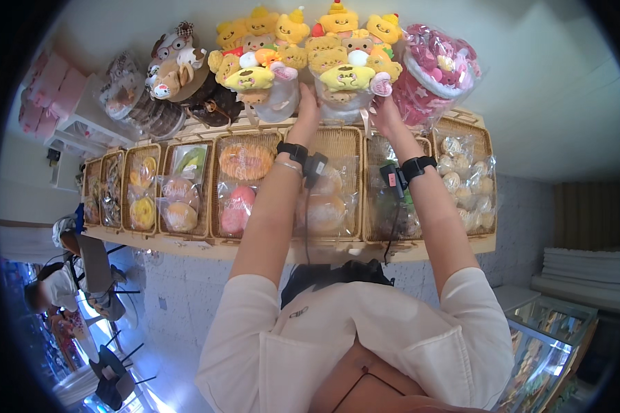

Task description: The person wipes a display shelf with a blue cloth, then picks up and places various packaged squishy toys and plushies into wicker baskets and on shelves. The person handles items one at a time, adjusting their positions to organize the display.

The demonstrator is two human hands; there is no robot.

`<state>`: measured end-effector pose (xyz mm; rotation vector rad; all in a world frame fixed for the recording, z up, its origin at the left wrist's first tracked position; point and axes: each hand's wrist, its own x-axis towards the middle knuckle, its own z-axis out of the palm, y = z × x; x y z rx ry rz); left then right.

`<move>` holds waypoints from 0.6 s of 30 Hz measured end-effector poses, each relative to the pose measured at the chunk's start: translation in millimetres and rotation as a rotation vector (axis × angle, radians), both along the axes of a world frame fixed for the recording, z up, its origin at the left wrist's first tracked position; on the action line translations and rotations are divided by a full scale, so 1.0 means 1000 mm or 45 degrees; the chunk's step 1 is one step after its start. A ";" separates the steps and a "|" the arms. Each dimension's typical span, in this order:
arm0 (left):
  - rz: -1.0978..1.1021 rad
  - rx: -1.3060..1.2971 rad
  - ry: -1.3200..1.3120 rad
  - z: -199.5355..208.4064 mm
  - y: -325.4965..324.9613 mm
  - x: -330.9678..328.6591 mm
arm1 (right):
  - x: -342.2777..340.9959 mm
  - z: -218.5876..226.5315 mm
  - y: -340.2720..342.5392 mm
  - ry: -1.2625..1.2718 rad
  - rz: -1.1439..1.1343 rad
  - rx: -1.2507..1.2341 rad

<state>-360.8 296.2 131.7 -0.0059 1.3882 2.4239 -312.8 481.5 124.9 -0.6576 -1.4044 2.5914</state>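
Note:
Between my two hands, at the back of the table, stands a bouquet of yellow plush toys [348, 77] in a pale round wrapped base. My left hand [308, 104] grips its left side, and my right hand [387, 115] holds the right side near a pale ribbon [366, 122]. Parts of the fingers of both hands are hidden by the base. Close by on the left is a similar yellow plush bouquet [253, 79]. A pink plush bouquet [439, 69] in clear wrap stands just right of my right hand.
Wicker trays [359, 148] of wrapped bread line the table, below my forearms. Farther left are a brown plush bouquet [176, 65], a dark wrapped one [127, 96] and a white shelf [83, 113]. A glass display case [541, 351] stands lower right. A person [60, 286] is at the left.

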 end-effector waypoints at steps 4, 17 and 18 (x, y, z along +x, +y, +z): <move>0.169 0.021 -0.027 0.011 -0.005 -0.010 | -0.001 0.000 0.003 0.088 -0.148 -0.065; -0.091 -0.226 -0.070 0.010 -0.015 -0.005 | -0.006 0.013 0.006 0.086 0.068 -0.034; -0.082 -0.209 -0.052 0.006 -0.016 -0.006 | -0.006 0.012 0.005 0.052 0.089 -0.014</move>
